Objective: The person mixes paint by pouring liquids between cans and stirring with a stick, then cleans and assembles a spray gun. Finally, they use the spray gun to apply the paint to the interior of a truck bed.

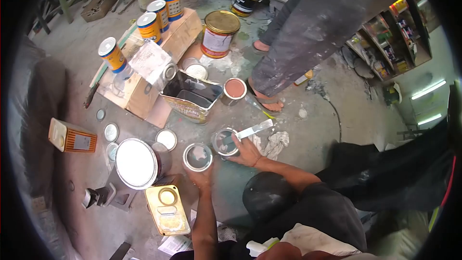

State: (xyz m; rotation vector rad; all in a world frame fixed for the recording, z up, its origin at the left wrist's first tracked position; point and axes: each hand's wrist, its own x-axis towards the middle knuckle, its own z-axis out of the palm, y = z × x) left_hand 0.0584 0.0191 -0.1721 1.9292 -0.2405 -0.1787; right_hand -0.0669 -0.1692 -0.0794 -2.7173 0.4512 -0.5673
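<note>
My left hand (198, 178) is wrapped round the near side of an open metal can (198, 157) with grey and pinkish residue inside. Just to its right, my right hand (247, 153) grips a second open can (221, 137) by its side. A flat metal scraper (256, 128) lies across that can's rim, with my right thumb beside it. Both cans are held close together over the floor. Beyond them stand a can of reddish-brown paint (235, 88) and a cut-open rectangular tin (190, 108). A round lid (166, 140) lies left of my hands.
A big white-topped bucket (136, 163) and a yellow rectangular tin (168, 210) stand to the left. Several blue-lidded cans (148, 26) sit on or near wooden boxes (178, 38). Another person's leg and sandalled foot (266, 101) are ahead, near a crumpled cloth (277, 143).
</note>
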